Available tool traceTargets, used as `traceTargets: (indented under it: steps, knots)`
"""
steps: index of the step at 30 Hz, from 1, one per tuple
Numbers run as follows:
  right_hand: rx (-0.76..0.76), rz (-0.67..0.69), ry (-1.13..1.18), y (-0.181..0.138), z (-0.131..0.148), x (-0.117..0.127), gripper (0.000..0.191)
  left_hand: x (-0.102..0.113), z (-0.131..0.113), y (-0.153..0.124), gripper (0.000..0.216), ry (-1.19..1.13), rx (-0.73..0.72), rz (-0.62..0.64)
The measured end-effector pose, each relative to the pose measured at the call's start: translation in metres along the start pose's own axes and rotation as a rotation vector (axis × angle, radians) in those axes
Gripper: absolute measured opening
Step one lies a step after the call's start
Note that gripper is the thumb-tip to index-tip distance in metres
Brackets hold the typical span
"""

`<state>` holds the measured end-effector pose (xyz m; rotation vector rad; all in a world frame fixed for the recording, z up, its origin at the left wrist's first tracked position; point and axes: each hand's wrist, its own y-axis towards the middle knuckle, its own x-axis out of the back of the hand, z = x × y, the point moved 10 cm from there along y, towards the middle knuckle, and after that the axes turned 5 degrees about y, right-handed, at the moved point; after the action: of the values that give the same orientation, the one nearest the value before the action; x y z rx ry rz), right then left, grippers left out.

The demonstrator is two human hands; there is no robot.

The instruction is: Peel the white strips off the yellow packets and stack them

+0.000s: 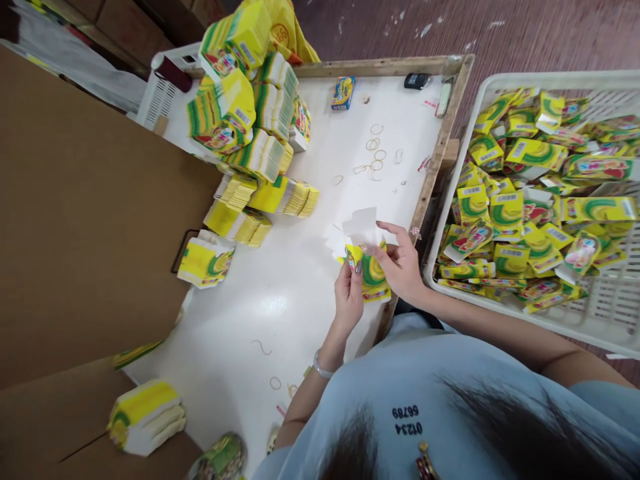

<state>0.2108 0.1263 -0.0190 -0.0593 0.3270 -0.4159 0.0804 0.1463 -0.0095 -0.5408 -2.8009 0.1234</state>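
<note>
Near the table's front edge, a small yellow and green printed carton is between my two hands, with its white flaps spread at the far end. My left hand pinches its left side, thumb on top. On the far right side, my right hand has its fingers closed at the flaps and the thumb near the printed face. Another carton's yellow edge shows under the held one. White flaps of further cartons peek out on the left of it; how many lie there is hidden.
Stacks of flat cartons stand at the table's far left. Rubber bands, a blue box and a black key fob lie on the white table. A white crate of folded cartons stands right; large cardboard rises left.
</note>
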Motion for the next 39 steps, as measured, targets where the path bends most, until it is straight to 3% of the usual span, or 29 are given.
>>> traceTargets:
  steps: [3,6,11,15,18,20,23,25,30,35,39]
  knots:
    - [0.135,0.034,-0.115,-0.014,0.011,0.007,0.057,0.004,0.002,-0.019,0.071,-0.055,-0.002,-0.080]
    - [0.173,0.154,-0.202,-0.026,0.017,0.012,0.044,0.000,0.012,-0.036,0.075,-0.083,0.051,0.011]
    - [-0.019,0.385,-0.212,-0.044,0.005,0.014,0.035,-0.005,0.018,-0.050,0.043,-0.150,0.111,0.212]
    - [0.034,0.339,-0.242,-0.050,0.011,0.020,0.036,-0.004,0.008,-0.051,0.026,-0.111,0.067,0.195]
    - [0.158,0.288,-0.298,-0.049,0.020,0.028,0.034,-0.005,0.006,-0.054,0.046,-0.141,0.083,0.153]
    - [0.240,0.397,-0.318,-0.051,0.024,0.025,0.036,-0.008,0.006,-0.057,0.062,-0.149,0.106,0.176]
    - [0.311,0.595,-0.305,-0.059,0.030,0.019,0.043,-0.009,0.005,-0.058,0.062,-0.094,0.119,0.226]
    - [0.220,0.630,-0.294,-0.059,0.027,0.018,0.050,-0.003,0.005,-0.055,0.054,-0.037,0.124,0.190]
    - [-0.252,0.624,-0.162,-0.066,0.004,0.010,0.048,0.002,0.005,-0.052,0.051,0.026,0.163,0.137]
    - [-0.330,0.634,-0.067,-0.058,0.011,0.011,0.044,-0.001,-0.001,-0.049,0.046,0.040,0.095,0.147]
    - [-0.457,0.683,0.048,-0.061,0.002,0.008,0.040,-0.003,-0.010,-0.051,0.049,0.113,-0.005,0.208]
